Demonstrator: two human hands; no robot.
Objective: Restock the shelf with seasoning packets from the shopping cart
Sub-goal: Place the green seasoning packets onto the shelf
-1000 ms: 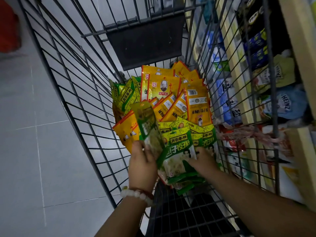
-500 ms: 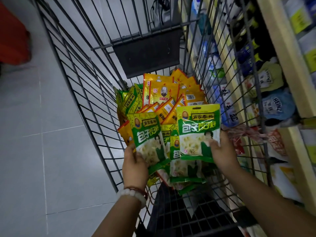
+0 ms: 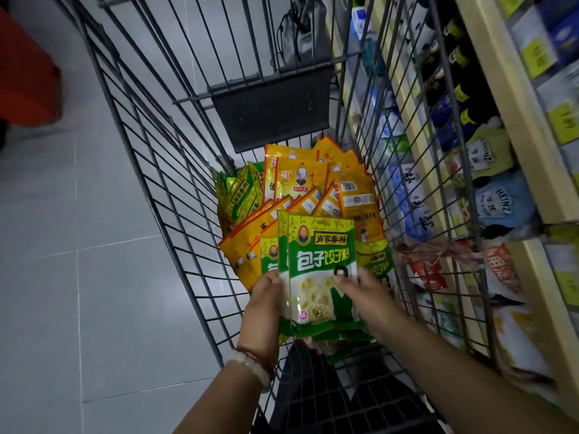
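Dim, cool, bluish indoor light, flat and even, with no sharp shadows on the grey floor tiles [image 3: 78, 214]. Strong wide-angle bending: cart wires [image 3: 150, 170] bowed outward and fanning toward the corners, shelf edge [image 3: 507, 126] slanted and curved. Sharpest at centre, with print on the front green seasoning packet [image 3: 322, 264] crisp and readable. Soft smear along the right edge over the shelf goods and at the red shape [image 3: 25, 73] top left. Faint sheen on the yellow packets [image 3: 300, 180]. Forearms at the bottom dark and slightly soft.
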